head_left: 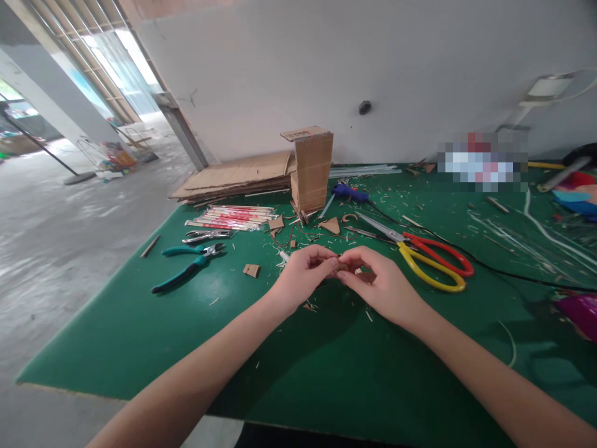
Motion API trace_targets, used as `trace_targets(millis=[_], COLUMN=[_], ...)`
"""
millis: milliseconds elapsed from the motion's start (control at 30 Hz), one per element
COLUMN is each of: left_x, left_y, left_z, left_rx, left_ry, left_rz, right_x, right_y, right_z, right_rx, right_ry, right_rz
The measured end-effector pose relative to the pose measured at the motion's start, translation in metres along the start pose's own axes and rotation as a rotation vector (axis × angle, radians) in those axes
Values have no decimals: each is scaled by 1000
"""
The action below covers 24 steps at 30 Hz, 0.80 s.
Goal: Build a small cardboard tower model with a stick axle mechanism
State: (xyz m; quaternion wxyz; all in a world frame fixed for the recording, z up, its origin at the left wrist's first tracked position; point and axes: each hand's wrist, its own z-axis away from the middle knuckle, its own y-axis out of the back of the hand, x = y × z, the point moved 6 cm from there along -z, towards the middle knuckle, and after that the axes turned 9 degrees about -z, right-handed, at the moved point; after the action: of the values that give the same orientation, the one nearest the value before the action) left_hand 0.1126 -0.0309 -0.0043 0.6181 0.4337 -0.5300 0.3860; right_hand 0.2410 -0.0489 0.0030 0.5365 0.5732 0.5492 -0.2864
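Note:
My left hand [305, 274] and my right hand [380, 283] meet over the middle of the green table, both closed in a pinch. Between their fingertips is a small brown piece of cardboard [342, 266], mostly hidden by the fingers. Just right of my right hand lie large scissors [405, 239] with one red and one yellow handle, blades partly spread. To the left are teal-handled diagonal cutters [191, 264] with their jaws apart, and a small cardboard block [252, 270]. Beyond my hands stands an upright cardboard box shape [313, 174] with a flat top piece.
Behind lie a blue hot glue gun [349, 191], stacked cardboard sheets [242, 174] and wrapped chopsticks [233, 216]. Scraps and shavings litter the green table [116, 336]. A black cable [504, 272] runs along the right side. A wall [280, 74] bounds the table's back.

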Motion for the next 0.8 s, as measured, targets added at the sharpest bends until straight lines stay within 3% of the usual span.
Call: trace_targets(millis=[100, 233, 433, 533, 667, 800], left_x=[-6, -13, -17, -18, -16, -16], left_y=[0, -1, 0, -1, 1, 2], left_z=[-1, -1, -1, -2, -3, -3], left_rx=[-8, -9, 32, 16, 4, 5], left_ry=[44, 111, 130, 122, 75, 65], left_rz=[86, 188, 143, 147, 140, 129], right_x=[-5, -5, -6, -1, 10, 7], right_y=[0, 1, -2, -1, -2, 0], right_z=[1, 0, 1, 1, 0, -1], right_rx=[6, 6, -17, 23, 7, 28], right_ry=[77, 70, 116, 57, -100, -60], right_rz=[99, 136, 129, 104, -118, -80])
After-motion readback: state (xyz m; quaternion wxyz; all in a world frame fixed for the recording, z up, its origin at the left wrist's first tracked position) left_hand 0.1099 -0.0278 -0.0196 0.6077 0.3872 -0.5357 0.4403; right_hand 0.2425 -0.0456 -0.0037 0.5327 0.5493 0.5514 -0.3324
